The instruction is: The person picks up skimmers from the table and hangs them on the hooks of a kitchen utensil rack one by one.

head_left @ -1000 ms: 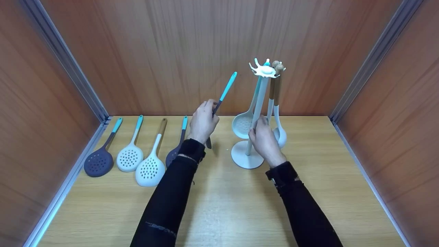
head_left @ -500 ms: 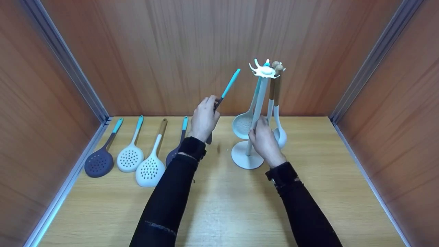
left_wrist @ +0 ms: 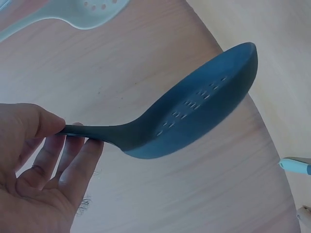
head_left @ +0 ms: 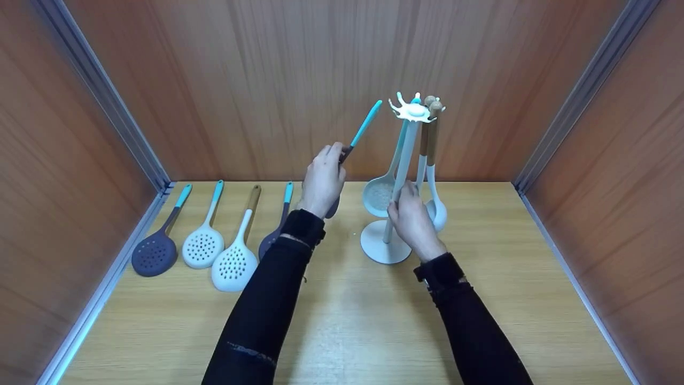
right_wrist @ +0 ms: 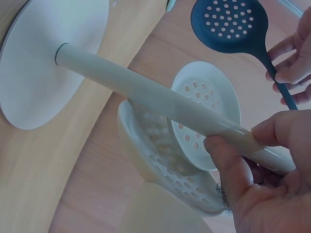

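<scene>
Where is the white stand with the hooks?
In the head view, the white stand is right of center, gripped by the right hand, with a pale skimmer hanging from it.

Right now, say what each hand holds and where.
Left hand: dark perforated skimmer, by the shaft below its turquoise grip. Right hand: white utensil stand, by its pole.

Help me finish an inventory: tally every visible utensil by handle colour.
Turquoise-handled utensils: 5 (3 on the table, 1 in the left hand, 1 on the stand)
Brown-handled utensils: 3 (1 on the table, 2 on the stand)
Total: 8
</scene>
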### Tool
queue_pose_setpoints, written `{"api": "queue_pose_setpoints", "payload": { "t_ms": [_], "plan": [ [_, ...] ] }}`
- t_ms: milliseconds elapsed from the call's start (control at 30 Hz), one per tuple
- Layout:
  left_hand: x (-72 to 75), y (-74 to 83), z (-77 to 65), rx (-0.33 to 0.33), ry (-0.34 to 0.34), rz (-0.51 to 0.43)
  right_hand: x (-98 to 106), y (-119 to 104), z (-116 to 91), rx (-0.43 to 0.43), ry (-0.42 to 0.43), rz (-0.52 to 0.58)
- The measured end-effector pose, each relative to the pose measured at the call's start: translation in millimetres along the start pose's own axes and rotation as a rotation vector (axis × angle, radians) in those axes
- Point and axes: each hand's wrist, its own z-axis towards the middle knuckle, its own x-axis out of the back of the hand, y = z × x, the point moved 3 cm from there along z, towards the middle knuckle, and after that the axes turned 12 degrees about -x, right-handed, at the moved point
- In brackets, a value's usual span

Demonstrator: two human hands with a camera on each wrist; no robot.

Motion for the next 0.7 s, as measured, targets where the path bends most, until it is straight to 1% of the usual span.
{"api": "queue_pose_setpoints", "payload": {
  "t_ms": [233,467,700],
  "plan": [
    [4.7,7.4,5.4,-0.01,-0.012,-0.01,0,1,0,0.013,-0.002,-0.001],
    [8.2,14.3,8.3,-0.027,-0.003,-0.001,1,0,-1,-0.006,-0.016,0.0],
    [11.2,19.0,10.5,-0.08,0.034,-0.009,0,0,-2,0.049,0.024,0.005]
  ]
}}
